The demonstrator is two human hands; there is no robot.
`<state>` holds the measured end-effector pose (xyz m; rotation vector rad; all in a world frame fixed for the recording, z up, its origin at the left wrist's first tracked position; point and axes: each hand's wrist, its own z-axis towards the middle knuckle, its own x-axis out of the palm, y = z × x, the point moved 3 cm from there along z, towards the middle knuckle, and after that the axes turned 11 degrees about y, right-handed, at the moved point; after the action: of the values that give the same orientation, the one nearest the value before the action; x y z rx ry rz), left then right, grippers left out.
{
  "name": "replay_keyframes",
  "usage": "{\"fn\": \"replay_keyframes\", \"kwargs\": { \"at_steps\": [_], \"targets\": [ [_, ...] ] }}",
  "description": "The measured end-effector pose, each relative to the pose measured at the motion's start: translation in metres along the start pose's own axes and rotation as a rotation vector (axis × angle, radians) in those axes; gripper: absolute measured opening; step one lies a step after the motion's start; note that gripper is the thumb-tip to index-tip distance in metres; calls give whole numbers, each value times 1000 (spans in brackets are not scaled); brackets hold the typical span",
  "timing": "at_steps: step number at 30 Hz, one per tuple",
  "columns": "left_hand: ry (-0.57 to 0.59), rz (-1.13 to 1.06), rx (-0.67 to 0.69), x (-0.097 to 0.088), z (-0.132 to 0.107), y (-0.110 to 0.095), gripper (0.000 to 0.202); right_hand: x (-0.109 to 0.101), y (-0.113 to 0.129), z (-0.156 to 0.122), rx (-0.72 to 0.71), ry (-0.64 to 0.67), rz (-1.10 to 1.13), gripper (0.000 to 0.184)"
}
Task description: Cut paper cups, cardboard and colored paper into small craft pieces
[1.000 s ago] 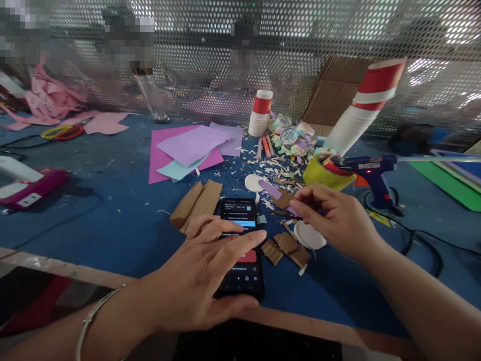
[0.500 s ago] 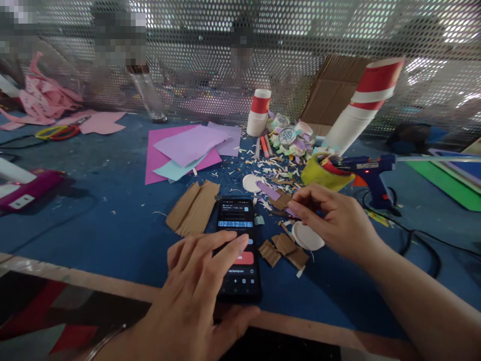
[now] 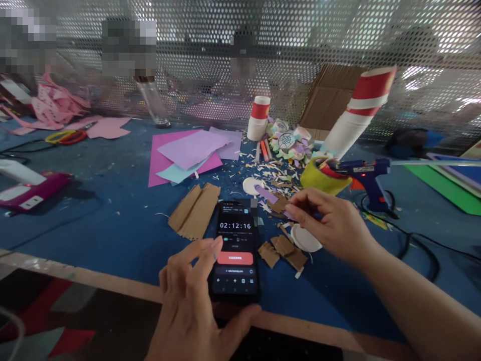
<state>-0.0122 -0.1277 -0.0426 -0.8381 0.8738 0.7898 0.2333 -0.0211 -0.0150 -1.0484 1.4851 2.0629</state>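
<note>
A black phone (image 3: 236, 228) lies near the front edge of the table, its lit screen reading 02:12:16 above a red button. My left hand (image 3: 195, 286) is at the phone's left side, fingers loosely curved and apart, with the index fingertip over the screen's left edge and the thumb spread below. Farther right, my right hand (image 3: 330, 225) is closed in a pinch, with a small purple paper piece (image 3: 287, 214) at its fingertips. Close by lie a purple paper strip (image 3: 266, 193), torn cardboard pieces (image 3: 288, 250) and a white paper disc (image 3: 305, 237).
A blue glue gun (image 3: 370, 180) rests by a yellow tape roll (image 3: 319, 178), its cable trailing right. Stacked paper cups (image 3: 351, 120) lean behind. Coloured paper sheets (image 3: 190, 150), a cardboard piece (image 3: 194, 210), scissors (image 3: 67, 136) and a purple power strip (image 3: 35, 190) lie leftward.
My left hand has drawn back leftward off the phone's screen, uncovering the red button. The blue highlight over the screen's digits is gone. My right hand keeps its pinch, nearly in place.
</note>
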Motion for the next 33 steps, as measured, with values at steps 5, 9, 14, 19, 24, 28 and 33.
{"fn": "replay_keyframes", "kwargs": {
  "at_steps": [5, 9, 14, 19, 24, 28, 33],
  "targets": [
    [53, 86, 3, 3, 3, -6, 108, 0, 1, 0, -6, -3, 12, 16],
    [106, 63, -59, 9, 4, -8, 118, 1, 2, -1, 6, 6, 16, 17],
    [98, 56, -84, 11, 7, -10, 115, 2, 1, -2, 0, -1, 26, 18],
    [67, 19, -152, 10, 10, -14, 114, 1, 1, -3, 5, -13, 30, 18],
    [5, -30, -141, 5, 10, -15, 105, -1, 2, -3, 4, -7, 41, 17],
    [-9, -77, -136, 2, 9, -13, 105, -1, 3, -4, -5, -13, 23, 16],
    [15, -94, -165, -8, 2, -3, 104, -2, 3, -5, -12, -16, 2, 16]
  ]
}}
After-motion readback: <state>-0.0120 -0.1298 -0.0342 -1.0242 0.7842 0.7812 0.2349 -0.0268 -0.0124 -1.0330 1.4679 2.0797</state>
